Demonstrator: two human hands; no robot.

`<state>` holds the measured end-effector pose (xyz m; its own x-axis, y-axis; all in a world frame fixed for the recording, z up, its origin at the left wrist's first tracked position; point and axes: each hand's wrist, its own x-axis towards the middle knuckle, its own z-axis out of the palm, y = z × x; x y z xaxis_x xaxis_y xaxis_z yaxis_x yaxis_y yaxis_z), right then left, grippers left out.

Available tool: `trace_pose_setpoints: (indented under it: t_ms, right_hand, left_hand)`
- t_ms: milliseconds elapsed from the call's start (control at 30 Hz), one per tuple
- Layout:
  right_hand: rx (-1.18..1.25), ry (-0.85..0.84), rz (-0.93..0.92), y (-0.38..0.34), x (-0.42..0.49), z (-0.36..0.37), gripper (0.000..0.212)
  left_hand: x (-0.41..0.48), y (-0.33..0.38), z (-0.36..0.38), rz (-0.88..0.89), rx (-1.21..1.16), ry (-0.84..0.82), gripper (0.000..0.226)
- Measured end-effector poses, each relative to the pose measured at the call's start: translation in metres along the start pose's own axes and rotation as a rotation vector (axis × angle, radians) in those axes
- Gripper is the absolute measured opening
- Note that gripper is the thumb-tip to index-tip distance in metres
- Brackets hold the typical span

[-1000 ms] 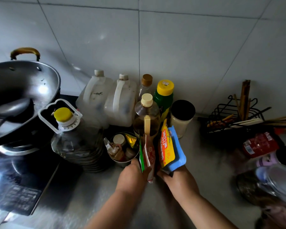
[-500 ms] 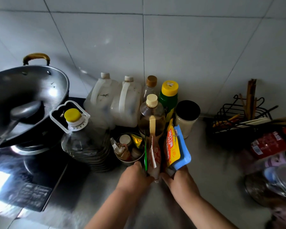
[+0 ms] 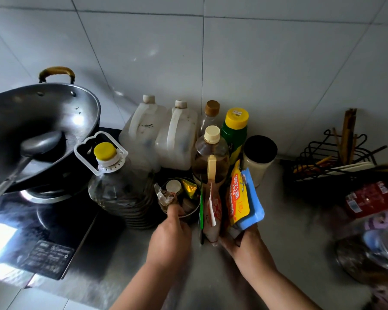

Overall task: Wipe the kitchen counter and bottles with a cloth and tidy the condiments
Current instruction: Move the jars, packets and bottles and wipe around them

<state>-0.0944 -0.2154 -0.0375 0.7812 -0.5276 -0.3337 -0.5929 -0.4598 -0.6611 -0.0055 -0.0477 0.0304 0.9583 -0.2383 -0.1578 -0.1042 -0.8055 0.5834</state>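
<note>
By the curled fingers of the right hand (image 3: 244, 245), glossy seasoning packets (image 3: 240, 198), yellow, blue and pink, are gripped upright by their bases, just before the bottles (image 3: 211, 153). The left hand (image 3: 169, 240) has its forefinger laid on the small steel bowl (image 3: 192, 217); a grip cannot be told. Bare grey counter (image 3: 289, 220) is seen open rightwards.

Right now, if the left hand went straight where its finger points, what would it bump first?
The small metal bowl of sachets, probably the crumpled clear packet at its near edge. The left hand looks nearly there, though depth is unclear.
</note>
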Motion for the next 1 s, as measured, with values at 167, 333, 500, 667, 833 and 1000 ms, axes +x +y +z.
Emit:
trace_pose_setpoints:
  t_ms: [167, 333, 500, 667, 833, 1000]
  right_hand:
    - [0.101, 0.017, -0.034, -0.007, -0.016, -0.008, 0.089]
    - [-0.082, -0.048, 0.123, -0.013, -0.023, -0.011, 0.064]
    - [-0.19, -0.226, 0.097, -0.023, -0.036, -0.016, 0.037]
    - [-0.161, -0.161, 0.037, -0.043, -0.048, -0.021, 0.049]
    - [-0.208, -0.223, 0.154, -0.046, -0.044, -0.043, 0.05]
    - [0.205, -0.111, -0.098, -0.01, -0.021, -0.052, 0.087]
  left_hand:
    - [0.007, -0.007, 0.002, 0.001, 0.124, -0.115, 0.045]
    - [0.001, -0.011, 0.004, 0.014, 0.125, -0.155, 0.043]
    - [0.002, -0.014, 0.0, 0.072, 0.148, -0.164, 0.034]
    - [-0.002, -0.015, -0.002, 0.118, 0.143, -0.246, 0.036]
    - [-0.007, -0.015, 0.003, 0.152, 0.134, -0.292, 0.032]
    - [-0.012, -0.008, 0.008, 0.191, 0.134, -0.321, 0.029]
